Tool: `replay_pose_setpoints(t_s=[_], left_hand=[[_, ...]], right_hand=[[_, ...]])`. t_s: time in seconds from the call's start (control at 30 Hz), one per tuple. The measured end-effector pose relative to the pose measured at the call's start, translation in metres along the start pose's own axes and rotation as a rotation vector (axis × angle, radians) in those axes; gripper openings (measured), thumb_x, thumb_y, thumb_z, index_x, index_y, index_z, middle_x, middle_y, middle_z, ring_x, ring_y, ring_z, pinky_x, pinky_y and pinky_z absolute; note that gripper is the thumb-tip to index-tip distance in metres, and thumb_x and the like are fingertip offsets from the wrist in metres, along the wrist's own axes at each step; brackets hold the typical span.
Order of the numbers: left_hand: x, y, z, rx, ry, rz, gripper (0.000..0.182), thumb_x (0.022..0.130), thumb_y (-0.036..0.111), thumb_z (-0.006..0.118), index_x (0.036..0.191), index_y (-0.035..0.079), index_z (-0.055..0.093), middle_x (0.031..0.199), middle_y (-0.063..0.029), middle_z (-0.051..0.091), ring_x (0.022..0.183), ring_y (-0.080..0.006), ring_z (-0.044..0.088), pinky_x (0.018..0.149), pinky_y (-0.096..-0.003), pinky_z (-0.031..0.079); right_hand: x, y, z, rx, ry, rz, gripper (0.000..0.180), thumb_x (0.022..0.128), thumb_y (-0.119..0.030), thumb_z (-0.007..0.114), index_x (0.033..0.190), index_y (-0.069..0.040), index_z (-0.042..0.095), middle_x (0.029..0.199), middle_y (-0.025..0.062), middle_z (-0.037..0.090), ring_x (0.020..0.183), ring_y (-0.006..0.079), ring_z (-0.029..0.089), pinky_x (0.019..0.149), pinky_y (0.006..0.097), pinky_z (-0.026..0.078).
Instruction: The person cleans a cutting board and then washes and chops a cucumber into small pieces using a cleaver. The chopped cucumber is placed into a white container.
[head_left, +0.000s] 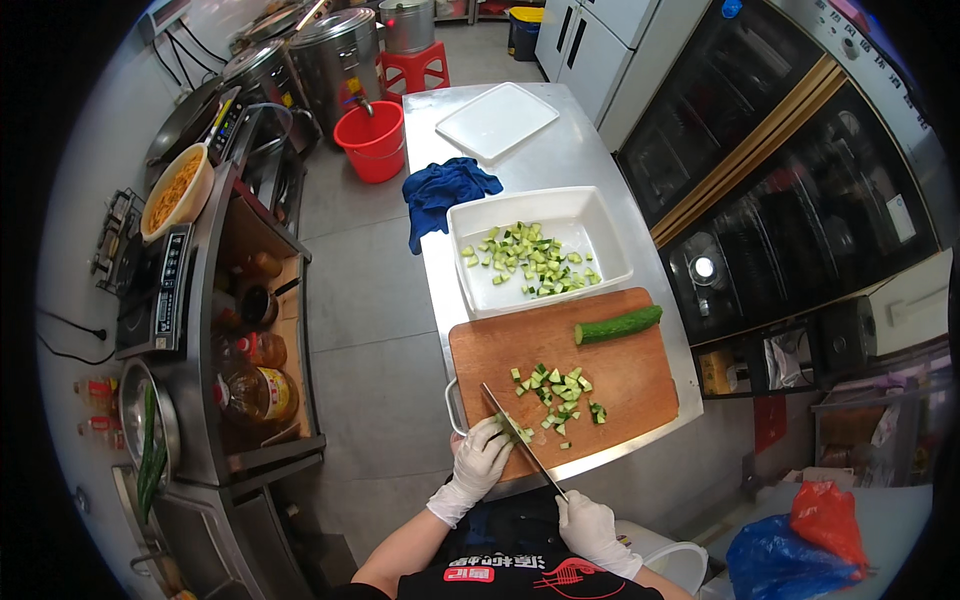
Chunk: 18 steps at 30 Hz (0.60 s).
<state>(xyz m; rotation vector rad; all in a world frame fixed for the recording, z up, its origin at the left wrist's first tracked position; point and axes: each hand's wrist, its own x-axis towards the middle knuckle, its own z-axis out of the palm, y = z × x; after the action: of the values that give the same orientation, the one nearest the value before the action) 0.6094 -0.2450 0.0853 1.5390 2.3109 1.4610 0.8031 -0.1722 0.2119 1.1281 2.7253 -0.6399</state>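
Both hands wear thin white gloves. My right hand (589, 525) grips the handle of a kitchen knife (525, 442), whose blade reaches up and left over the near left edge of a wooden cutting board (622, 382). Against the blade's left side, my left hand (484, 454) holds cucumber pieces, mostly hidden by its fingers. Diced cucumber (555, 390) lies scattered to the right of the blade. A cut length of cucumber (619, 325) rests at the board's far right. Beyond the board, a white plastic tub (615, 255) holds more diced cucumber (532, 255).
A blue cloth (446, 195) lies left of the tub, and a white lid (497, 120) sits farther back on the metal table (555, 169). A red bucket (373, 146) stands on the floor. Whole cucumbers (150, 457) rest over a metal bowl (133, 405) at left.
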Motion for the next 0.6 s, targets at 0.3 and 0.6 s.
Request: replay_pose_setpoints(t_s=[0.3, 0.6], left_hand=[[0.002, 0.005, -0.003, 0.016, 0.0, -0.013, 0.021, 0.078, 0.011, 0.078, 0.095, 0.008, 0.067, 0.111, -0.0064, 0.065, 0.111, -0.0278, 0.063, 0.089, -0.041, 0.045], [0.0, 0.001, -0.024, -0.016, -0.023, -0.026, 0.025, 0.082, 0.01, 0.075, 0.104, 0.006, 0.065, 0.118, -0.0103, 0.063, 0.116, -0.0339, 0.06, 0.095, -0.0444, 0.048]], right_hand=[[0.023, 0.007, 0.009, 0.125, -0.038, 0.054, 0.027, 0.097, -0.024, 0.059, 0.086, 0.0, 0.063, 0.068, 0.0226, 0.065, 0.064, 0.0417, 0.066, 0.059, 0.0497, 0.052], [0.013, 0.009, -0.01, 0.229, 0.034, -0.023, 0.025, 0.097, -0.024, 0.06, 0.085, -0.002, 0.062, 0.069, 0.0207, 0.065, 0.061, 0.0413, 0.064, 0.057, 0.0519, 0.051]])
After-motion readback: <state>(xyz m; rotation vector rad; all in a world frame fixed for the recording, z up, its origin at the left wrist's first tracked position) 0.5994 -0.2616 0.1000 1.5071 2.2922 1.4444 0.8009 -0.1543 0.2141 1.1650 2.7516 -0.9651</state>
